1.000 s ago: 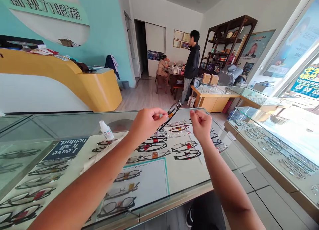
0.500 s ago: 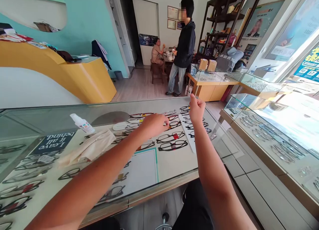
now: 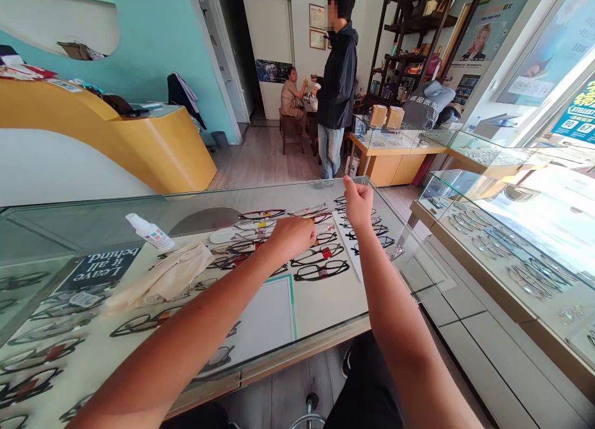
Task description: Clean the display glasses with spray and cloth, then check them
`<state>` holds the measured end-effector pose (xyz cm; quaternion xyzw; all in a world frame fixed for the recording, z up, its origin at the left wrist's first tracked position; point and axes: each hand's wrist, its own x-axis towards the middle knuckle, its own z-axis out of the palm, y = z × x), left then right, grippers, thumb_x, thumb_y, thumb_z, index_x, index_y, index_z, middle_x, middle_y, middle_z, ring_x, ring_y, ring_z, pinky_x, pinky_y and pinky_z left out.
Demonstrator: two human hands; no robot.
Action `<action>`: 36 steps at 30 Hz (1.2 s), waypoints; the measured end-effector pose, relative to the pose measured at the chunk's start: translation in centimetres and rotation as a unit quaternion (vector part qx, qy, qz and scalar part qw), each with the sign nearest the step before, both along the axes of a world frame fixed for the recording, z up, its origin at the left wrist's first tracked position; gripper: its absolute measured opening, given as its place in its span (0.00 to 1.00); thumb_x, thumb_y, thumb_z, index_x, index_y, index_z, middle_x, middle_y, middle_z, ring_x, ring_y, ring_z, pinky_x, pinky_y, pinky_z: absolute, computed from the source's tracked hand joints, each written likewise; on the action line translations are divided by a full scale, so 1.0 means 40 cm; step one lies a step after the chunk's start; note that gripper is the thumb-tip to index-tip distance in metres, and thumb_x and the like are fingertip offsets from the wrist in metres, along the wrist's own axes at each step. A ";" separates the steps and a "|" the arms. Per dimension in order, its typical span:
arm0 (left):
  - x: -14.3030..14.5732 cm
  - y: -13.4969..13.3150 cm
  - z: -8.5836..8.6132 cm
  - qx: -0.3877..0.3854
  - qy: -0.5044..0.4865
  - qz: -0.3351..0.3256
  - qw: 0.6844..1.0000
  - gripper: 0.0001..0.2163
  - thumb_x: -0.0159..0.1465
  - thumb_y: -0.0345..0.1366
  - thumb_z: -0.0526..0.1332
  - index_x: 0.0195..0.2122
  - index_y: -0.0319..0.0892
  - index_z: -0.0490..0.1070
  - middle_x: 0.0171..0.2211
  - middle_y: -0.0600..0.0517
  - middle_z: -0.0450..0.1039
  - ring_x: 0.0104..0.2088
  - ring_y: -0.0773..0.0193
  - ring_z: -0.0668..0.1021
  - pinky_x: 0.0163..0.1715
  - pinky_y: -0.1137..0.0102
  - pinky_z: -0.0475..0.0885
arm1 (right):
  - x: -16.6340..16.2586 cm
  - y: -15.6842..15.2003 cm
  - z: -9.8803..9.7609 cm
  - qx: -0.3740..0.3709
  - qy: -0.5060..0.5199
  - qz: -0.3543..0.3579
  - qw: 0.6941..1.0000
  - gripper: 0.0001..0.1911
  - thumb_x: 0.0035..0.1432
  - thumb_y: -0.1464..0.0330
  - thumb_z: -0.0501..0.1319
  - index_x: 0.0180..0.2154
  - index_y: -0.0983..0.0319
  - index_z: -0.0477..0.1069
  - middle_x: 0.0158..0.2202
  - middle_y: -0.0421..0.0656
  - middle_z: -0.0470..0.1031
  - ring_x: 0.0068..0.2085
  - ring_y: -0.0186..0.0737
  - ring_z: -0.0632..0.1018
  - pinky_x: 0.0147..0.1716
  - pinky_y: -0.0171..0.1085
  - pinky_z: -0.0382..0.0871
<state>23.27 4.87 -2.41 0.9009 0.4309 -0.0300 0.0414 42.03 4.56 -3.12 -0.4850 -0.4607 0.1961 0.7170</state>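
My left hand (image 3: 296, 235) is closed, knuckles up, over the middle of the glass display counter (image 3: 320, 320). Its fingertips are hidden, so whatever it holds, if anything, does not show. My right hand (image 3: 359, 204) is curled into a fist with the thumb on top, above the counter's far right part. Anything inside its fingers is hidden too. Rows of eyeglasses (image 3: 320, 269) lie under the glass around both hands. To the left of my left hand are a crumpled cream cloth (image 3: 179, 269) and a white spray bottle (image 3: 149, 232) lying tilted.
A white sheet with a green border (image 3: 292, 311) lies near the counter's front edge. More glass cases (image 3: 511, 255) stand to the right. Beyond the counter, a person in a dark jacket (image 3: 337, 75) stands and another person (image 3: 294, 100) sits. A yellow desk (image 3: 167, 147) is at left.
My right hand has shifted slightly left. My left hand has turned so that its curled fingertips no longer show. The standing person has turned and moved a little left.
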 end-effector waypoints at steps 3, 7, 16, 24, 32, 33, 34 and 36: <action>0.003 -0.001 -0.007 -0.002 0.001 -0.002 1.000 0.13 0.70 0.34 0.60 0.41 0.46 0.87 0.43 0.44 0.88 0.46 0.47 0.86 0.37 0.63 0.67 | -0.008 -0.001 -0.001 -0.004 -0.008 0.008 1.000 0.41 0.67 0.38 0.64 0.22 0.53 0.42 0.23 0.33 0.41 0.26 0.33 0.44 0.27 0.41 0.40; 0.004 -0.001 -0.013 -0.005 0.003 -0.002 1.000 0.12 0.69 0.33 0.60 0.37 0.45 0.86 0.41 0.43 0.88 0.45 0.47 0.86 0.37 0.64 0.69 | -0.017 -0.008 0.001 -0.001 -0.025 0.017 1.000 0.40 0.68 0.40 0.64 0.22 0.54 0.43 0.23 0.33 0.41 0.27 0.33 0.44 0.28 0.41 0.40; -0.004 0.040 -0.028 0.012 -0.022 0.020 0.999 0.16 0.73 0.41 0.61 0.55 0.48 0.85 0.51 0.42 0.88 0.53 0.45 0.86 0.46 0.61 0.74 | -0.024 -0.013 0.006 -0.019 -0.049 0.017 0.998 0.39 0.67 0.39 0.62 0.21 0.54 0.43 0.23 0.33 0.41 0.27 0.33 0.45 0.28 0.41 0.41; 0.007 0.055 -0.042 0.010 -0.032 0.040 0.999 0.16 0.73 0.39 0.60 0.50 0.44 0.88 0.49 0.39 0.88 0.52 0.45 0.87 0.44 0.62 0.73 | -0.035 -0.010 -0.007 -0.009 -0.078 -0.005 0.997 0.37 0.70 0.42 0.61 0.23 0.54 0.43 0.23 0.33 0.42 0.27 0.33 0.47 0.28 0.41 0.43; 0.004 0.056 -0.052 0.012 -0.069 0.042 0.997 0.16 0.73 0.37 0.58 0.46 0.44 0.88 0.46 0.40 0.88 0.49 0.48 0.86 0.42 0.63 0.71 | -0.005 0.003 0.009 -0.025 0.121 0.131 0.984 0.33 0.64 0.46 0.67 0.23 0.54 0.49 0.21 0.31 0.47 0.24 0.33 0.51 0.25 0.37 0.51; 0.003 0.055 -0.048 0.013 -0.078 0.043 0.996 0.16 0.73 0.37 0.58 0.46 0.44 0.88 0.46 0.40 0.88 0.49 0.48 0.86 0.42 0.63 0.71 | 0.004 -0.002 0.017 -0.024 0.167 0.194 0.966 0.32 0.63 0.49 0.67 0.24 0.54 0.48 0.21 0.31 0.47 0.24 0.33 0.51 0.24 0.36 0.52; 0.001 0.053 -0.042 0.013 -0.087 0.045 0.995 0.16 0.73 0.38 0.58 0.47 0.45 0.88 0.46 0.40 0.88 0.48 0.48 0.86 0.41 0.63 0.71 | 0.012 -0.007 0.024 -0.024 0.202 0.254 0.946 0.31 0.62 0.51 0.67 0.24 0.55 0.48 0.21 0.30 0.47 0.23 0.33 0.50 0.24 0.35 0.54; -0.002 0.049 -0.023 0.009 -0.107 0.046 0.993 0.16 0.73 0.40 0.59 0.48 0.47 0.88 0.44 0.44 0.89 0.45 0.50 0.86 0.39 0.64 0.70 | 0.027 -0.021 0.037 -0.018 0.245 0.336 0.909 0.31 0.61 0.54 0.68 0.26 0.55 0.46 0.21 0.30 0.47 0.23 0.33 0.50 0.24 0.34 0.56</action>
